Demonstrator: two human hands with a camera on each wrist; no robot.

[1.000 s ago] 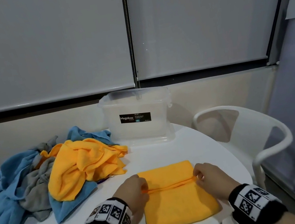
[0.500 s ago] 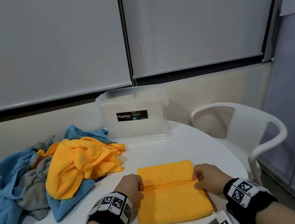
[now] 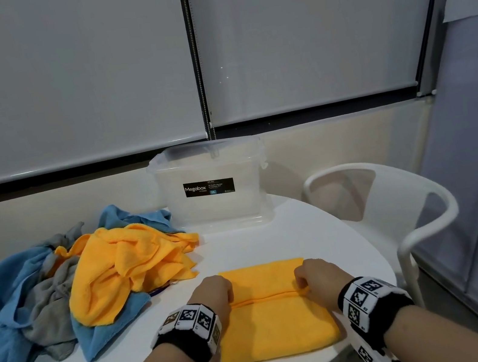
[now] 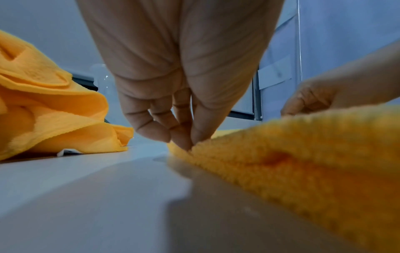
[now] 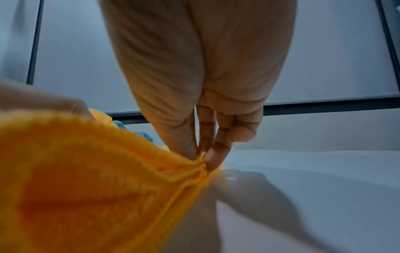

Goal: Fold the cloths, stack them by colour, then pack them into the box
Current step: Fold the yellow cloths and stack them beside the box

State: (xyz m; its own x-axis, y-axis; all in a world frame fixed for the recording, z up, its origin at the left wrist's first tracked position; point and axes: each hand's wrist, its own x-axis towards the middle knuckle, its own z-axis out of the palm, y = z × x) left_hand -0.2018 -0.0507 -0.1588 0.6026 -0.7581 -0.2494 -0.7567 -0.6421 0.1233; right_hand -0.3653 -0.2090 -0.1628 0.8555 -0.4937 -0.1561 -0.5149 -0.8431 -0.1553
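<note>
An orange cloth [image 3: 273, 321] lies partly folded on the white round table [image 3: 321, 236] in front of me. My left hand [image 3: 215, 291] pinches the left end of its doubled edge, and my right hand [image 3: 313, 276] pinches the right end. In the left wrist view the left hand [image 4: 184, 137] has fingertips and thumb closed on the cloth [image 4: 303, 154]. From the right wrist, the right hand [image 5: 203, 155] nips the hem of the cloth [image 5: 97, 179]. A clear plastic box [image 3: 211, 185] stands behind, open-topped.
A heap of unfolded cloths lies at the left: orange [image 3: 124, 264], grey [image 3: 48, 303] and blue [image 3: 1, 324]. A white plastic chair [image 3: 396, 210] stands right of the table. Bare tabletop lies between the box and the folded cloth. Window blinds fill the back.
Both hands have drawn the held edge of the orange cloth toward me over its lower half. The folded top part now looks deeper.
</note>
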